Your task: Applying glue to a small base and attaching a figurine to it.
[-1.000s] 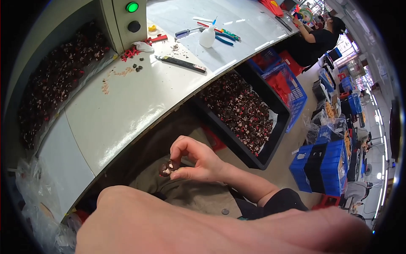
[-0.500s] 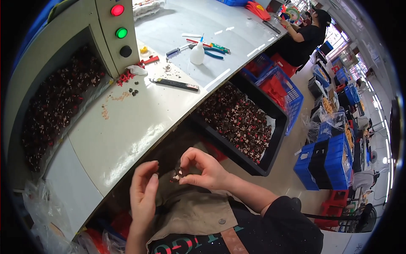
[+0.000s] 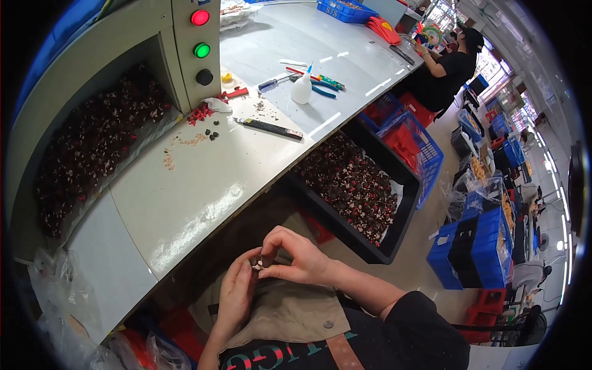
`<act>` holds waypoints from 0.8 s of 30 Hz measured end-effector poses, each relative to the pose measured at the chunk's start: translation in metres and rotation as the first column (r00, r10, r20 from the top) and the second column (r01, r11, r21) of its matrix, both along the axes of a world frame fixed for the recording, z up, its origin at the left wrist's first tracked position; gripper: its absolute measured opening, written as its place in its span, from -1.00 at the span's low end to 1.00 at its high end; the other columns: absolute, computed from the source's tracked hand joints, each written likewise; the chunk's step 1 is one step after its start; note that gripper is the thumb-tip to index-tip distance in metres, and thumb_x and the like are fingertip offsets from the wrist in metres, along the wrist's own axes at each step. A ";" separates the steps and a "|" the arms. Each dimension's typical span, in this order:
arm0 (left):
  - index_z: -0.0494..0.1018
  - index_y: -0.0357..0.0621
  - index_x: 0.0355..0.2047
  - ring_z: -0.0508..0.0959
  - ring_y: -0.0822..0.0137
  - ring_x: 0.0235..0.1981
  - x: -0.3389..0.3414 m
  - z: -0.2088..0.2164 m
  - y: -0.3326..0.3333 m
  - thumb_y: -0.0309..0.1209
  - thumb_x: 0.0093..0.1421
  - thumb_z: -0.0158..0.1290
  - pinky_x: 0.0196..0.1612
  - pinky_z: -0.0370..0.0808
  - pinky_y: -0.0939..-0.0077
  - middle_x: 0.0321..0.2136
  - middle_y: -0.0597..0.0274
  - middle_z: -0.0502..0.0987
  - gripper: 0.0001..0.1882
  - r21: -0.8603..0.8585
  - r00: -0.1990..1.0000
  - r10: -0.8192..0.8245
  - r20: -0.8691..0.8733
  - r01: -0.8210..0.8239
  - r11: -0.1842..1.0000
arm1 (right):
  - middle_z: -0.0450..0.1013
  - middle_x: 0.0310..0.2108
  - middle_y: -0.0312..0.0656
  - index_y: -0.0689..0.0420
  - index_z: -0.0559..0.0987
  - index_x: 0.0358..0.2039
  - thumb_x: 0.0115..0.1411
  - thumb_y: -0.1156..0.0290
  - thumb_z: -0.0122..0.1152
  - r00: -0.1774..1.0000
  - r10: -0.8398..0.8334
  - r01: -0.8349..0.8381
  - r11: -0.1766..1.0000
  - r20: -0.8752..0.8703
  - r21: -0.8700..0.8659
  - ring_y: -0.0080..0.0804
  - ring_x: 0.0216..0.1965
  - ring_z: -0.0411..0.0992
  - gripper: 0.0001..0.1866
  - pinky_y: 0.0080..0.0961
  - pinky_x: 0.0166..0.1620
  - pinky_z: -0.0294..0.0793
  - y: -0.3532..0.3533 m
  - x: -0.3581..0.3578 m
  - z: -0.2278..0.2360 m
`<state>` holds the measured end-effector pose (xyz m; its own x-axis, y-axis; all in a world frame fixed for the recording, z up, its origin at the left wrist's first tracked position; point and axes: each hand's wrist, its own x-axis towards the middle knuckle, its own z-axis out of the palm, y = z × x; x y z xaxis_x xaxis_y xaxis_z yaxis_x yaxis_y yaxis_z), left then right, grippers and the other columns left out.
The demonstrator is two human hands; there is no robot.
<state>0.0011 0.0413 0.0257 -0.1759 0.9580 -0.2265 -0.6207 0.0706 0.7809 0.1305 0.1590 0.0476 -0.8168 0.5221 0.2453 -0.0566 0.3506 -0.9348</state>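
Above my apron, a small dark brown piece with pale spots sits between my two hands; its exact kind is too small to make out. My right hand pinches it between thumb and curled forefinger. From the other side, the fingers and thumb of my left hand are closed on its edge. Many similar dark, red and pale pieces fill a black tray beyond my right hand. More such pieces are heaped inside the machine opening at the left.
On the white table are a utility knife, a white squeeze bottle, a screwdriver, blue-handled pliers and loose scraps. A machine panel with lit buttons stands left. Blue crates and a seated person are right.
My left hand has moved right and closed onto the small piece, which my right hand keeps pinched. The view has shifted slightly, so the table and machine appear further right.
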 end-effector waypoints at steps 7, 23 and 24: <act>0.27 -0.29 0.03 0.39 0.44 -0.08 0.002 0.002 0.001 -0.25 0.33 -0.24 0.02 0.30 0.55 -0.12 0.19 0.40 -0.60 -0.028 0.998 -0.010 0.067 0.012 1.000 | 0.31 -0.35 -0.20 0.20 0.36 -0.33 -0.06 0.44 0.38 0.999 -0.020 0.020 1.000 0.036 0.009 -0.50 -0.37 0.38 -0.64 -0.60 -0.28 0.42 0.000 0.002 -0.004; 0.28 -0.26 0.03 0.42 0.47 -0.17 -0.003 -0.005 0.011 -0.25 0.32 -0.22 -0.05 0.35 0.55 -0.16 0.23 0.42 -0.61 -0.130 0.991 -0.007 0.133 0.024 0.991 | 0.32 -0.35 -0.20 0.20 0.36 -0.33 -0.06 0.43 0.37 0.994 -0.027 0.028 1.000 0.106 -0.001 -0.47 -0.36 0.37 -0.64 -0.58 -0.27 0.41 0.010 -0.001 -0.017; 0.28 -0.26 0.03 0.42 0.47 -0.17 -0.003 -0.005 0.011 -0.26 0.32 -0.22 -0.06 0.35 0.56 -0.16 0.24 0.42 -0.61 -0.141 0.991 0.004 0.137 0.015 0.990 | 0.32 -0.35 -0.20 0.20 0.36 -0.33 -0.06 0.43 0.37 0.994 -0.026 0.026 1.000 0.107 -0.002 -0.47 -0.36 0.37 -0.64 -0.58 -0.27 0.41 0.010 -0.002 -0.018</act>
<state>-0.0019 0.0519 0.0205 -0.1290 0.9153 -0.3816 -0.7199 0.1782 0.6708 0.1280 0.1695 0.0301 -0.8244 0.5444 0.1552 0.0534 0.3477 -0.9361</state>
